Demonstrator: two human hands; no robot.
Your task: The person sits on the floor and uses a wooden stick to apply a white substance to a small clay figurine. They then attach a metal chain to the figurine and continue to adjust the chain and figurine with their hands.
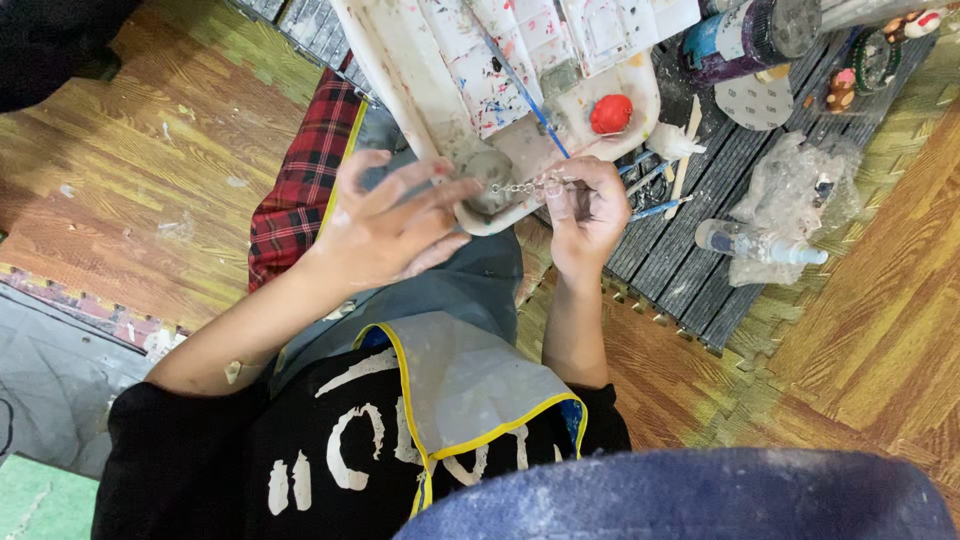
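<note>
My left hand (392,218) is closed around a small round grey piece (487,180), held over my lap. My right hand (583,210) pinches the end of a thin metal chain (518,186) that runs from the grey piece to its fingertips. Both hands hover at the near edge of a white paint-stained palette tray (470,75). A blue-handled paintbrush (525,95) lies across the tray, and a red round lump (610,113) rests on it to the right.
A grey apron with yellow trim (450,370) and a red plaid cloth (305,180) cover my lap. On the dark slatted mat (700,200) lie a small bottle (755,243), crumpled plastic wrap (800,180), a round sandpaper disc (755,100) and paint jars (745,35).
</note>
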